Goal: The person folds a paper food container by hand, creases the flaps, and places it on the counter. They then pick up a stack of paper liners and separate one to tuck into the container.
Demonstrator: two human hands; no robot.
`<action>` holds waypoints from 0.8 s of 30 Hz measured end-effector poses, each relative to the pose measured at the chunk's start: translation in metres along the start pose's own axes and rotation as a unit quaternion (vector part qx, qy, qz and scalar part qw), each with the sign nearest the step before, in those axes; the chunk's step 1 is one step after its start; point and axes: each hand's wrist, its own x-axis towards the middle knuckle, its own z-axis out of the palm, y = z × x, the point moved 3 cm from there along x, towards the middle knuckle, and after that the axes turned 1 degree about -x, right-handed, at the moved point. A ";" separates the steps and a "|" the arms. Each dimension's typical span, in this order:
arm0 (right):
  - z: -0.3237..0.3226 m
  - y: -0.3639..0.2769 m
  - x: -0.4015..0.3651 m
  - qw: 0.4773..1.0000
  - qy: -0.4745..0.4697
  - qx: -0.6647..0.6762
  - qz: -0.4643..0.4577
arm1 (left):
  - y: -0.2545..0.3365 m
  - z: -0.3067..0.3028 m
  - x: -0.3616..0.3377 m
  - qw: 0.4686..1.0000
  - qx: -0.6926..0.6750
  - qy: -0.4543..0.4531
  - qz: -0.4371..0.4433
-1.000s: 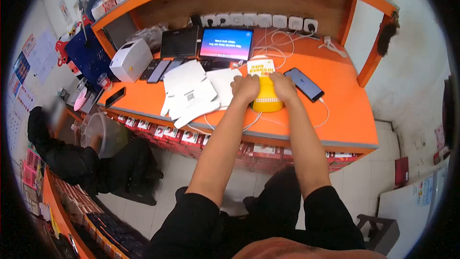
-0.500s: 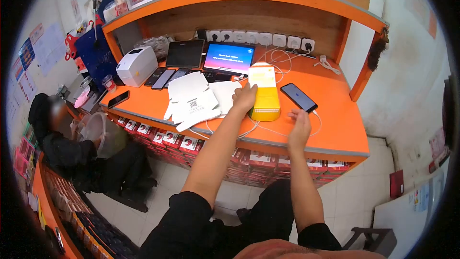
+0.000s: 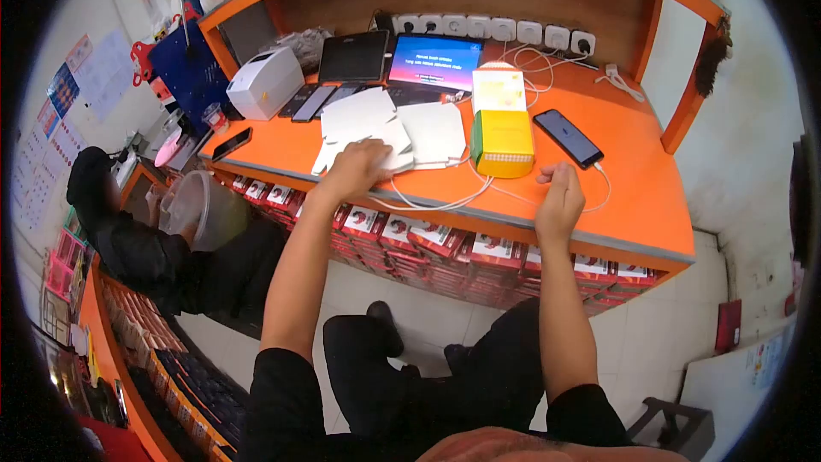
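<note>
My left hand (image 3: 357, 169) bends its fingers over the near edge of a white flattened box (image 3: 363, 115), one of the loose cardboard pieces on the orange counter. Another white cardboard piece (image 3: 436, 133) lies just right of it. My right hand (image 3: 560, 201) hovers at the counter's front edge, fingers loosely curled with nothing visible in them. Just beyond it lies a dark smartphone (image 3: 567, 139) with a white charging cable plugged in. A yellow box (image 3: 505, 144) with a white upper part (image 3: 499, 90) rests between my two hands.
A lit screen (image 3: 434, 60), a dark tablet (image 3: 352, 57) and a white label printer (image 3: 265, 84) stand at the back. Power sockets (image 3: 479, 27) line the rear wall. Red boxes (image 3: 436, 238) fill the shelf below. At left, a seated person holds a clear tub (image 3: 209, 210).
My left hand has left the yellow box and moved left onto the white cardboard. My right hand stays near the phone. The whole view has shifted with my head.
</note>
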 end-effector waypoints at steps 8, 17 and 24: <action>0.005 -0.004 -0.005 0.999 -0.038 -0.009 0.032 | -0.024 0.000 -0.010 0.992 0.007 0.095 0.080; 0.008 0.000 -0.006 0.996 -0.068 -0.049 0.030 | -0.025 0.002 -0.018 0.980 -0.172 0.104 -0.005; 0.009 -0.009 -0.006 0.995 -0.074 -0.066 0.028 | -0.016 -0.022 -0.013 0.971 -0.064 0.219 -0.072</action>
